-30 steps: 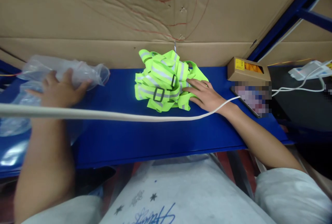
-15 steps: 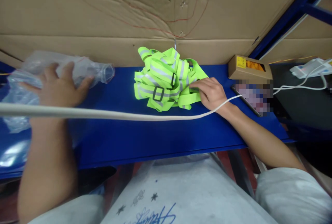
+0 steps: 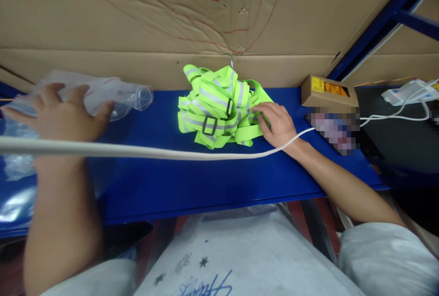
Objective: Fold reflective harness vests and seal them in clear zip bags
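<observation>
A heap of neon-yellow reflective straps (image 3: 216,106) with black buckles lies at the middle of the blue table (image 3: 171,182). My right hand (image 3: 278,127) rests against the heap's right side, fingers loosely curved and apart, the fingertips touching the straps. On the left, my left hand (image 3: 66,115) is spread with its palm down over clear plastic bags (image 3: 99,88). Its fingers are apart and hold nothing. One rolled bag end sticks out to the right of that hand.
A white cable (image 3: 192,154) crosses the view in front of both forearms. At right are a small cardboard box (image 3: 308,92), a phone (image 3: 334,134) and a white power strip (image 3: 408,92). A cardboard wall (image 3: 137,67) stands behind the table.
My left hand has shifted slightly left over the plastic bags, uncovering more of them. My right hand has moved slightly, its fingers a little looser at the straps.
</observation>
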Available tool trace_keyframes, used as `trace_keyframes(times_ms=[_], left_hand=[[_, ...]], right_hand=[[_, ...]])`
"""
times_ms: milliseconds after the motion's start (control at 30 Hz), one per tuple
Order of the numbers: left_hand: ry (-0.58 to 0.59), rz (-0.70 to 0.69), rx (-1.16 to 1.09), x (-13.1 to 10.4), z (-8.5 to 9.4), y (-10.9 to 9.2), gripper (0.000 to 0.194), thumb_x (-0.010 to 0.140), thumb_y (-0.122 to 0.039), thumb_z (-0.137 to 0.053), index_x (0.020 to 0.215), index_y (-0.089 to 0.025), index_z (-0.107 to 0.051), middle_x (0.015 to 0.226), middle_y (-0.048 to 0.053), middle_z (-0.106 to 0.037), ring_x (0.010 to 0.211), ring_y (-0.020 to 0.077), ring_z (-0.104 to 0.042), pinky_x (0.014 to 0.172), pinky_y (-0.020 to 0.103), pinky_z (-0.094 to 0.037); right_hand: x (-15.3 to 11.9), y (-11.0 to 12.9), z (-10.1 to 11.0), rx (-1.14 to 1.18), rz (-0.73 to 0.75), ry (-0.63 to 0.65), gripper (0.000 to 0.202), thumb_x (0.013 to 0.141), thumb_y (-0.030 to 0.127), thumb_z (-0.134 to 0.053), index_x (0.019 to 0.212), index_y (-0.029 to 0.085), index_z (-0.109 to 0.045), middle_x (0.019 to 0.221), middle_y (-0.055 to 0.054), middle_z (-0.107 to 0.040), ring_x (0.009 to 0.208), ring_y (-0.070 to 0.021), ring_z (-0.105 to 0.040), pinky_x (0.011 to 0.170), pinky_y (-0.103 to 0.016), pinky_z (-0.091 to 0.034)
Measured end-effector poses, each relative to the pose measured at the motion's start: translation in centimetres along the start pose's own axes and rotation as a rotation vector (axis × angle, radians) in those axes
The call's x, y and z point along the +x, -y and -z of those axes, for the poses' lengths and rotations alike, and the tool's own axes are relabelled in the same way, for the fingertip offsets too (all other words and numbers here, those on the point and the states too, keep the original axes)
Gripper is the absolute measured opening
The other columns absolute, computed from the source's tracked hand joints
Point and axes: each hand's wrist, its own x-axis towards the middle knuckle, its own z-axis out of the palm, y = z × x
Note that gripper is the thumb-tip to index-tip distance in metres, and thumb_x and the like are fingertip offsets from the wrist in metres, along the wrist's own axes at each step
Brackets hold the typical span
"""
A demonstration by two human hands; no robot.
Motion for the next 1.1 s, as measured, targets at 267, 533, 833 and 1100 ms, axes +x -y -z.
trace_keyframes(times_ms=[267, 533, 833, 1100], left_hand=[[-0.013, -0.135, -0.061, -0.3, -1.0, -1.4, 0.068, 0.101, -0.061, -0.042, 0.149, -0.016, -0.06, 0.16, 0.02, -0.05, 0.153, 0.0432, -0.039, 0.126, 0.074, -0.009], [-0.01, -0.371, -0.096, -0.4, -3.3, -2.5, 0.06, 0.105, -0.061, -0.042, 0.138, -0.018, -0.068, 0.147, 0.015, -0.063, 0.142, 0.0354, -0.053, 0.125, 0.062, -0.021], [0.026, -0.832, -0.412, -3.2, -3.5, -6.5, 0.081, 0.093, -0.066, -0.068, 0.152, -0.015, -0.048, 0.15, 0.02, -0.054, 0.141, 0.0335, -0.053, 0.119, 0.052, -0.046], [0.184, -0.833, -0.424, -4.9, -5.6, -7.9, 0.053, 0.101, -0.048, -0.06, 0.141, -0.015, -0.055, 0.127, 0.017, -0.068, 0.118, 0.0316, -0.069, 0.099, 0.046, -0.061]], right_hand=[[-0.3, -0.1, -1.1, -0.034, -0.019, 0.141, 0.034, 0.103, 0.022, -0.049, 0.132, 0.016, -0.066, 0.133, -0.016, -0.067, 0.121, -0.0313, -0.064, 0.097, -0.047, -0.051], [-0.3, -0.3, -1.1, -0.041, -0.002, 0.173, 0.036, 0.103, 0.023, -0.049, 0.134, 0.013, -0.065, 0.135, -0.019, -0.064, 0.121, -0.0321, -0.062, 0.101, -0.047, -0.052], [-0.2, -0.1, -1.0, -0.025, -0.007, 0.177, 0.037, 0.103, 0.023, -0.048, 0.134, 0.013, -0.065, 0.134, -0.019, -0.064, 0.121, -0.033, -0.061, 0.102, -0.049, -0.052], [-0.2, -0.3, -1.0, 0.024, -0.016, 0.182, 0.036, 0.104, 0.025, -0.047, 0.133, 0.014, -0.064, 0.133, -0.019, -0.064, 0.123, -0.0331, -0.061, 0.104, -0.051, -0.052]])
